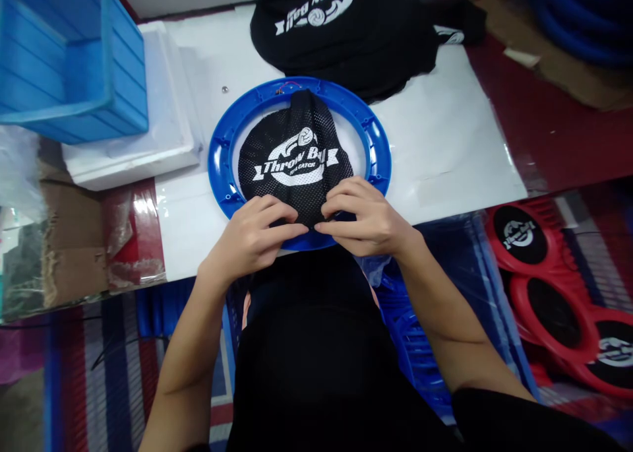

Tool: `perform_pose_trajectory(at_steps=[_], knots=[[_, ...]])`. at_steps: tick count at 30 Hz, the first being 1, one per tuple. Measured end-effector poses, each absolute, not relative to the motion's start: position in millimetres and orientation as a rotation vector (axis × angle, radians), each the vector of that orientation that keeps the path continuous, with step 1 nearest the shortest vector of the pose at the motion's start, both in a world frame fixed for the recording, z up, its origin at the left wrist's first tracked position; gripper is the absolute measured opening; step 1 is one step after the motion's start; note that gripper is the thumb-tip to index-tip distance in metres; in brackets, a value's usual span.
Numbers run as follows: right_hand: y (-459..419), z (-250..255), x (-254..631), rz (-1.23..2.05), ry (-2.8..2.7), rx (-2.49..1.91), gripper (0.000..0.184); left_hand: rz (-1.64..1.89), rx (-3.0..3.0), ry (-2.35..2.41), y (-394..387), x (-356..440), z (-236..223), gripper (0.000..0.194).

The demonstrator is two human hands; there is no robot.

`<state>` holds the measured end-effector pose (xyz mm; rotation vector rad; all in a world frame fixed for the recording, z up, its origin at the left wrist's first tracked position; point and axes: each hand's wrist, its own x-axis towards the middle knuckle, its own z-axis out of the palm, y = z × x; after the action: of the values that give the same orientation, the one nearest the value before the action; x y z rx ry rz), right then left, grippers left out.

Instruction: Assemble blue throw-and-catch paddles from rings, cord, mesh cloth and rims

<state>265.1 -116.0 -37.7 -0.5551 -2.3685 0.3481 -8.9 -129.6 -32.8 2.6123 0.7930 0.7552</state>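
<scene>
A blue plastic ring [221, 152] lies flat on the white-topped table in front of me. Black mesh fabric [289, 132] printed with white "Throw Ball" lettering lies loosely inside it, folded at the upper right. My left hand [254, 234] pinches the fabric's near edge over the ring's front rim. Close beside it, my right hand [368, 218] pinches the same edge, the two thumbs almost touching. A small part with thin wires [287, 89] sits in the ring's far side. The fingers hide part of the front rim.
Black printed fabric pieces [346, 43] are piled behind the ring. A blue bin [74, 63] stands on white foam [133, 152] at left. A small round metal piece [225, 90] lies on the table [445, 142]. Red printed discs [554, 310] are stacked low at right, blue rings [588, 16] above.
</scene>
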Motion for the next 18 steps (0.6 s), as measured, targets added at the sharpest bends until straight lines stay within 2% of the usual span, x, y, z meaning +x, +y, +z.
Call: perform_pose_trajectory(at_steps=[10,18], knots=[[-116.5,-35.4,261.8,0.335,-2.420,-0.570,0.027,0.633,2.680,0.803,-129.1,-8.7,-30.3,0.034],[-112.6,-37.3,266.5,0.586,-2.104,-0.589,0.031,0.812,2.568,0.808,-131.0,-6.9,-32.7,0.033]])
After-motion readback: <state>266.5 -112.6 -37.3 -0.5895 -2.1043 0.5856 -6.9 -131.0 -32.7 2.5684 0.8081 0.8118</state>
